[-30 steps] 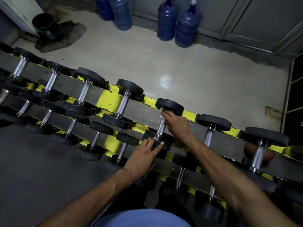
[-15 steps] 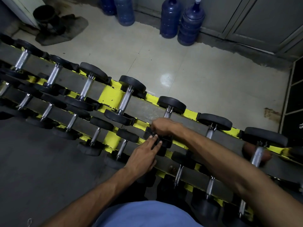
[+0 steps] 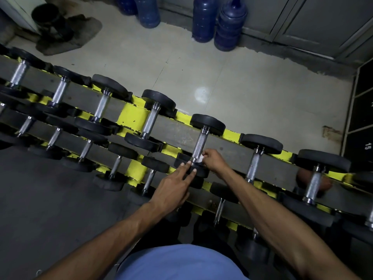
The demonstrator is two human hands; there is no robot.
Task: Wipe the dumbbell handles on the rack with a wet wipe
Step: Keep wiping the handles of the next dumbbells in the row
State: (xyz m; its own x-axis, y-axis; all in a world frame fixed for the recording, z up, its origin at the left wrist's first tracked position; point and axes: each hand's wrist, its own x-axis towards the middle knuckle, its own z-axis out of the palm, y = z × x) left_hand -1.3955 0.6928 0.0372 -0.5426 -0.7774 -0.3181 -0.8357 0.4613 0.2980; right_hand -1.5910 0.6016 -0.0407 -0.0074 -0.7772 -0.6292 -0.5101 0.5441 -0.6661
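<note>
So, floor: I see pale tiles (image 3: 232, 81) behind the rack, glossy, with one glare spot. There is dark matte flooring (image 3: 40, 199) on my side.
room: grey cabinet doors (image 3: 312, 21) line the far wall, with blue water jugs (image 3: 203, 19) standing at their base. A black bucket (image 3: 47, 19) sits on a dark stained mat (image 3: 80, 35) far left. A black panel (image 3: 363, 118) at the right edge is marked 15.
rack (image 3: 177, 136): long flat grey beams with yellow painted edges run diagonally from upper left to lower right. I see two tiers, with dumbbells laid crosswise.
dumbbell: it lies on the top tier, mid-frame. It has a knurled steel handle (image 3: 198, 144) and round black rubber heads, the far head (image 3: 207, 124) toward the tiles and the near head (image 3: 198, 171) toward me.
wet wipe (image 3: 199, 159): a small white wad at the near end of that handle, by the collar.
right hand (image 3: 214, 160): fingers (image 3: 205, 156) are curled, pinching the wet wipe against the handle. I cannot tell where the thumb is.
left hand (image 3: 173, 186): fingers (image 3: 184, 168) are straight and slightly apart, tips resting on the near head. It holds nothing.
edges: the yellow paint is chipped and scuffed. The neighbouring dumbbells (image 3: 150, 120) sit apart from the handle, with bare beam between.
open room: a wide strip of tiles behind the rack, and dark flooring to my left.
person: a blue shirt (image 3: 181, 261) at the bottom edge, both forearms bare.
</note>
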